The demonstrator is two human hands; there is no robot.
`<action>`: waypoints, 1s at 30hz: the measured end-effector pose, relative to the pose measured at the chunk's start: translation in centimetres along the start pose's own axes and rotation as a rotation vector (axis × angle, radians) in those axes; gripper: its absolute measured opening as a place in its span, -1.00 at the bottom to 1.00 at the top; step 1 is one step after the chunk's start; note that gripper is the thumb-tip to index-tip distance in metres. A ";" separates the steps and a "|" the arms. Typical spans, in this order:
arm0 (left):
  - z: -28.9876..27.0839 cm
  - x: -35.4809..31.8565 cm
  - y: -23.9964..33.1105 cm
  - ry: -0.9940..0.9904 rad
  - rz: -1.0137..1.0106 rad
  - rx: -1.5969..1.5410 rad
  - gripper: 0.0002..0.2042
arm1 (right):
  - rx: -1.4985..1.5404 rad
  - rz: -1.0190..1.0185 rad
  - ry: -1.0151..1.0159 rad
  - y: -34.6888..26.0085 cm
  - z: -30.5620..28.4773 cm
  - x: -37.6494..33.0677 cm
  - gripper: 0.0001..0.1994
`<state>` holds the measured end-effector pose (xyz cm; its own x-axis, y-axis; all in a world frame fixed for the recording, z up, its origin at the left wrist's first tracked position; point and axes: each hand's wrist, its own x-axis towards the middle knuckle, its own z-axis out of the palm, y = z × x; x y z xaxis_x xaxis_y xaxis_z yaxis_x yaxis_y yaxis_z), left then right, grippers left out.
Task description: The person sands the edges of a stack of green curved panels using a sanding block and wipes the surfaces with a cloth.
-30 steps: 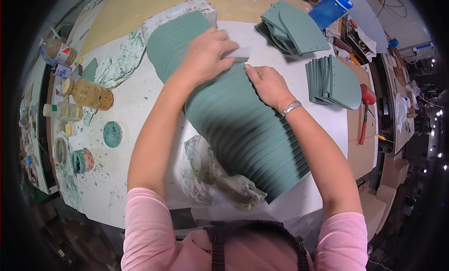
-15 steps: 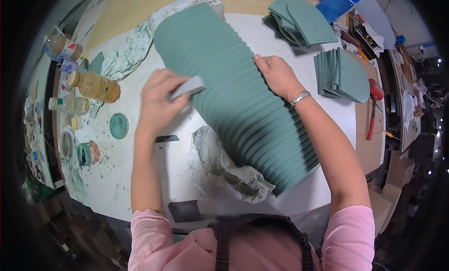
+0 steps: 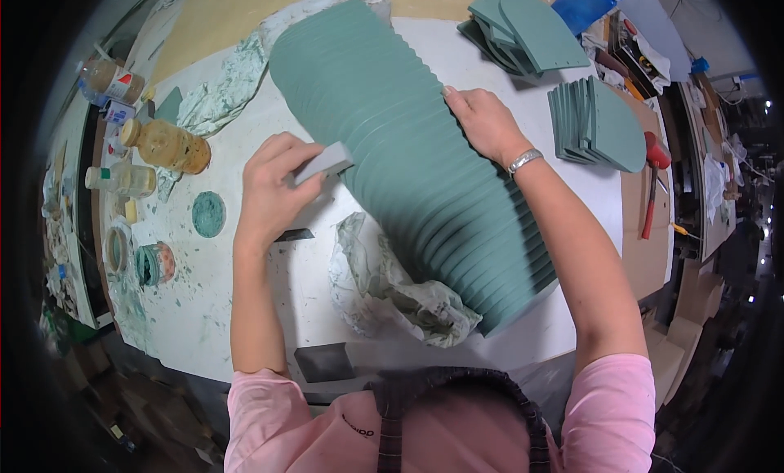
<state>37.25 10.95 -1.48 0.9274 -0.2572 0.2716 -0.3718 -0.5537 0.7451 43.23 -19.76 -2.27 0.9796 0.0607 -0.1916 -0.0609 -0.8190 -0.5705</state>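
Note:
A long fanned row of overlapping green boards (image 3: 416,162) runs diagonally across the white table (image 3: 245,310). My left hand (image 3: 278,187) grips a small grey block (image 3: 322,160) and presses its end against the row's left edge. My right hand (image 3: 483,123) lies flat on the row's upper right side, fingers spread, with a silver bracelet at the wrist. A crumpled paint-stained cloth (image 3: 392,289) rests on the table just below my left hand, beside the row.
Two more stacks of green boards (image 3: 523,28) (image 3: 600,126) lie at the far right. Jars and bottles (image 3: 163,145), a green lid (image 3: 208,214) and an open paint pot (image 3: 153,263) crowd the left edge. A red-handled tool (image 3: 651,183) lies at right.
My left hand has come down from the top of the row to its left edge, carrying the grey block. My right hand has stayed on the boards.

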 end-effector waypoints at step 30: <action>-1.9 -3.9 -0.5 0.004 0.016 0.078 -0.75 | -0.019 0.022 -0.052 -0.3 -0.2 0.2 -0.37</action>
<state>33.91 13.77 -1.73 0.9215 -0.2633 0.2855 -0.3883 -0.6094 0.6913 43.52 -19.61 -1.99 0.9669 0.0718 -0.2448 -0.0777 -0.8312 -0.5506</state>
